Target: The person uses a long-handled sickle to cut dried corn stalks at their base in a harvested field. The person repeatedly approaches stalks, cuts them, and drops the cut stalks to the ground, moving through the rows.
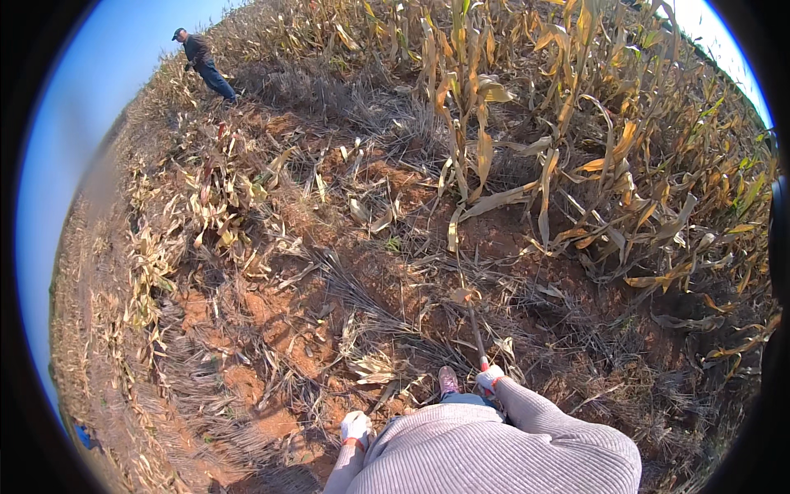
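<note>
My right hand [489,378], in a white glove with a red cuff, is closed round the end of a long thin wooden handle [475,327] with a red part near the grip. The handle points forward, away from my body, and a dry leaf or blade shape [463,295] shows by its far end; which one I cannot tell. My left hand [356,426], in a white glove with a red cuff, hangs at my left side over the soil; its fingers are curled and I cannot tell whether it holds anything. Ahead stands a dry corn stalk [460,123].
Dry standing corn [617,136] fills the front and right. Cut stalks [216,204] lie in a row at the left. Straw stubble [364,296] and reddish soil [308,346] cover the ground. A person [207,65] stands at the far left edge of the corn.
</note>
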`<control>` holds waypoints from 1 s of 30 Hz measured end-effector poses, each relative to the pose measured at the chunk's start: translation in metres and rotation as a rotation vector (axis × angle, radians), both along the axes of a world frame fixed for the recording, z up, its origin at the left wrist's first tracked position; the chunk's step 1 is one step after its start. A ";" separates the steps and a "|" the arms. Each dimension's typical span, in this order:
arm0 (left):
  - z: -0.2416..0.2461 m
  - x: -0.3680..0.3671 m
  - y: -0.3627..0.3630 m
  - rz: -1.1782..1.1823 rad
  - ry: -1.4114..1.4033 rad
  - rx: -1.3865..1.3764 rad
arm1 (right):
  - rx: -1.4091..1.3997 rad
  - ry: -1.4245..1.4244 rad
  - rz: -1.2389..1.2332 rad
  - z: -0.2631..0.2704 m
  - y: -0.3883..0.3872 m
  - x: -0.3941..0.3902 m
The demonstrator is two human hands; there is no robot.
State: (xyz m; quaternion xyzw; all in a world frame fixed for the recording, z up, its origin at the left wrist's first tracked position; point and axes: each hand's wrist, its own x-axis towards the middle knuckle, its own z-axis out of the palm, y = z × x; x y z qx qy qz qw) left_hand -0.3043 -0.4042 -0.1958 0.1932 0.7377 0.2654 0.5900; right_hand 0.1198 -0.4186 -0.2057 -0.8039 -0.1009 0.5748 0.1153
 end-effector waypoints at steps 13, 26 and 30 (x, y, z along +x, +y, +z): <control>-0.025 -0.022 0.006 -0.094 0.164 0.195 | -0.010 -0.131 0.222 0.000 0.009 0.050; -0.030 -0.001 0.045 -0.121 0.439 0.228 | 0.078 0.073 0.018 -0.017 0.034 0.032; -0.027 -0.006 0.054 -0.140 0.459 0.142 | 0.042 0.009 0.064 -0.035 0.043 0.031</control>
